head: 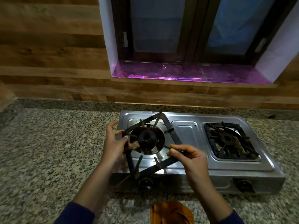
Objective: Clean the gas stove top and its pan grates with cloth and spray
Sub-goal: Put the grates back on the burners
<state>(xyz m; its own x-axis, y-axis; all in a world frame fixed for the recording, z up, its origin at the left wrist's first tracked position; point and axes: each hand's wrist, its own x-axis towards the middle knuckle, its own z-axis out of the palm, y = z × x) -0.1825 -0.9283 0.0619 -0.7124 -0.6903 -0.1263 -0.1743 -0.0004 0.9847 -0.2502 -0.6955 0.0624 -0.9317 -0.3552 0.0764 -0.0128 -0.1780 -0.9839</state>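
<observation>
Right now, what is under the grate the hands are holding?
Under the lifted, turned grate sit the left burner and the steel stove top. The hands and grate bars cover parts of that surface.

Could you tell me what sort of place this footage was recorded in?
Most likely a home kitchen: a two-burner steel gas stove sits on a speckled granite counter below a window, and an orange cloth lies by the stove.

Speckled granite counter (pixel 48 143), wood-panelled wall (pixel 48 46), dark window (pixel 194 29) (purple-lined sill (pixel 186 72)).
</observation>
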